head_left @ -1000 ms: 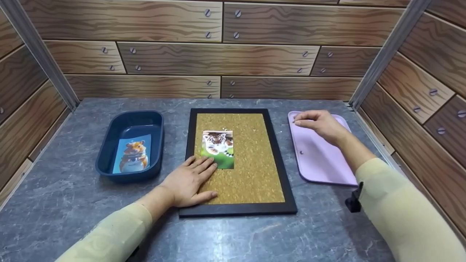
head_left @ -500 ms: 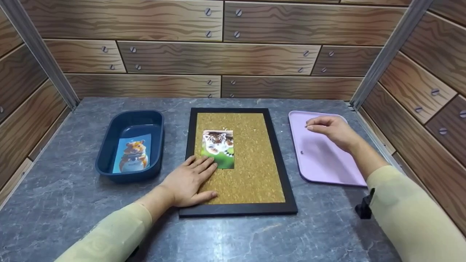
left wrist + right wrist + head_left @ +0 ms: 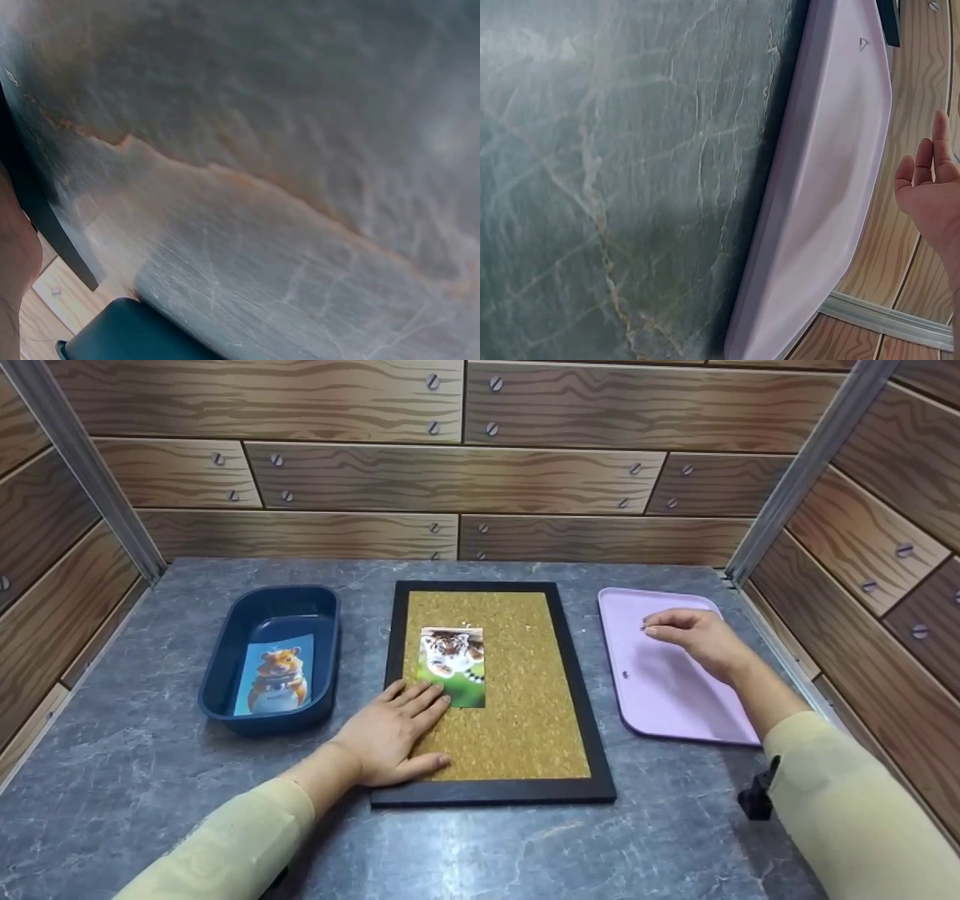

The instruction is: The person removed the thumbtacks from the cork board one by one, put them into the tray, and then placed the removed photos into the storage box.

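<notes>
My left hand (image 3: 390, 731) lies flat with fingers spread on the framed cork board (image 3: 536, 720), its fingertips on the lower left corner of a tiger photo (image 3: 452, 664). Over the lilac tray (image 3: 675, 705), my right hand (image 3: 701, 641) pinches a tiny dark thing, seemingly a thumbtack (image 3: 644, 626), between thumb and index finger. Another small metal thumbtack (image 3: 625, 675) lies on the tray near its left edge. The right wrist view shows the curled outer fingers of my right hand (image 3: 934, 180); its fingertips and pinched thing are hidden there.
A dark blue bin (image 3: 334, 660) on the left holds a hamster picture (image 3: 277, 679). The grey marbled table (image 3: 495, 855) is bounded by wood-patterned walls (image 3: 375, 480) at the back and sides. Tiny pale specks (image 3: 469, 625) show on the cork above the photo.
My right hand has moved right and a little toward me over the tray, still pinching the tiny thing. The left hand stays in place on the board.
</notes>
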